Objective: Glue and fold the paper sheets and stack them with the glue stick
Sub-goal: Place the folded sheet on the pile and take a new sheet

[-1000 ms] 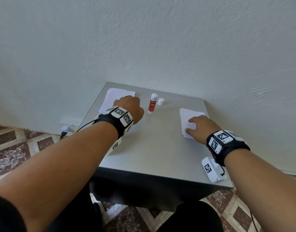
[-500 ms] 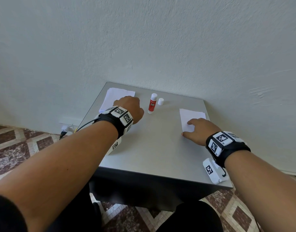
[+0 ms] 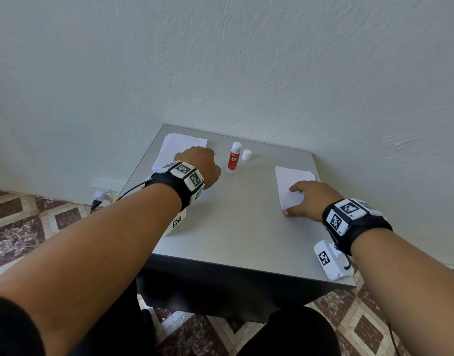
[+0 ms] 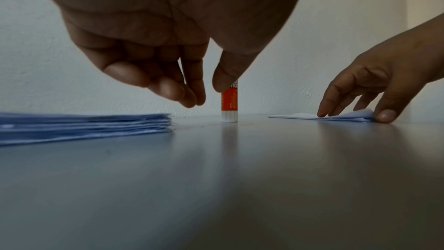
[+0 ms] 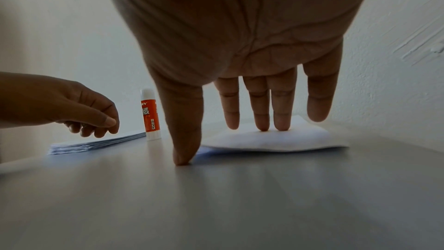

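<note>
Right wrist view: right hand (image 5: 240, 48) fingers (image 5: 280, 109) straight, pressing folded paper (image 5: 276, 140) on the desk (image 5: 240, 206). Left hand (image 3: 199, 164) fingers loosely curled, holding nothing, above paper stack (image 4: 84, 126); glue stick (image 3: 233, 158) upright just beyond them.

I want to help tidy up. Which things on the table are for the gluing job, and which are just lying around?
For the job: glue stick, its cap, stack of flat sheets, folded sheets under the right hand.
Just there: plug and cable by the wall.
</note>
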